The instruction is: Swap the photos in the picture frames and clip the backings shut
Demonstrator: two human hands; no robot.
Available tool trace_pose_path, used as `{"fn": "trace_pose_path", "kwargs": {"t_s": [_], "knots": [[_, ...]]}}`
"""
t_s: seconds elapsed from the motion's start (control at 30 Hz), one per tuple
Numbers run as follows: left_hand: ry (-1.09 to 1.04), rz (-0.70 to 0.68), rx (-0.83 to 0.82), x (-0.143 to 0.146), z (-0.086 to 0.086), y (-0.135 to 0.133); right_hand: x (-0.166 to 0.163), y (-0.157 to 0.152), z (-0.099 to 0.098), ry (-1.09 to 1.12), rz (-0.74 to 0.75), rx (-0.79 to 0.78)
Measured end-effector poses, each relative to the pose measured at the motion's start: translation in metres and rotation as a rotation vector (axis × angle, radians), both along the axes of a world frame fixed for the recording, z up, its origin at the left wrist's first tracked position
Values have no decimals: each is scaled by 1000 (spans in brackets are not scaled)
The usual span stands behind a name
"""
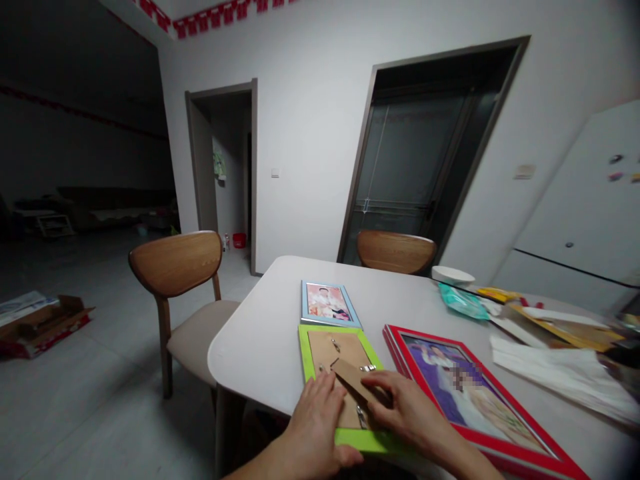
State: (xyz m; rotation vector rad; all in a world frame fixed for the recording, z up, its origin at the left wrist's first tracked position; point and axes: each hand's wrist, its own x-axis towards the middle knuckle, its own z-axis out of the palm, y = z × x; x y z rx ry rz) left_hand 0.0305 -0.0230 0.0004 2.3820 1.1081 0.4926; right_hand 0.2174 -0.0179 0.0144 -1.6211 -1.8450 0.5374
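Observation:
A green picture frame [368, 440] lies face down, its brown backing board [324, 343] up and small metal clips around it. My left hand [315, 421] rests on the frame's left side, fingers stretched over the backing and thumb near the front edge. Between the thumb and fingers of my right hand [407, 407] is the brown stand flap [353, 378], raised at an angle from the backing. Just beyond lies a light blue picture frame [303, 303], photo side up. To the right, a red picture frame [467, 353] sits on what looks like another red frame.
The frames lie on a white table [250, 347] with rounded corners. At its right stand a white bowl [453, 275], a teal plastic packet [463, 302] and white wrapping [555, 373]. Wooden chairs [176, 260] [397, 251] stand left and behind. An open cardboard box [45, 327] is on the floor.

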Motion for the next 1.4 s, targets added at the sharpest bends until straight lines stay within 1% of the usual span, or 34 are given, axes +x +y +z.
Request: {"fn": "trace_pose_path", "kwargs": {"t_s": [0.13, 0.3, 0.37, 0.47, 0.6, 0.73, 0.87, 0.97, 1.07, 1.17, 1.23, 1.4], "knots": [[12, -44, 72, -9, 0, 1, -3, -1, -7, -97, 51, 10], [33, -63, 128, -23, 6, 4, -11, -4, -6, -273, 118, 6], [54, -49, 127, -26, 9, 5, -16, -2, -8, -313, 104, 24], [88, -47, 108, -28, 9, 8, -18, 2, -16, -351, 76, 77], [81, -61, 98, -33, 7, 13, -10, 8, -26, -325, 59, 145], [73, -81, 97, -38, 4, 15, -4, 17, -26, -336, -38, 168], [56, -70, 92, -39, -1, 16, -8, 27, -22, -425, -61, 164], [34, -39, 111, -38, -6, 15, -12, 29, -21, -441, -86, 145], [20, -9, 130, -35, -10, 14, -11, 29, -19, -423, -44, 110], [17, 6, 143, -33, -12, 14, -8, 28, -18, -428, 22, 65], [19, 7, 151, -33, -12, 15, -7, 26, -19, -434, 36, 46], [25, -8, 147, -35, -11, 15, -8, 24, -22, -464, -16, 41]]}}
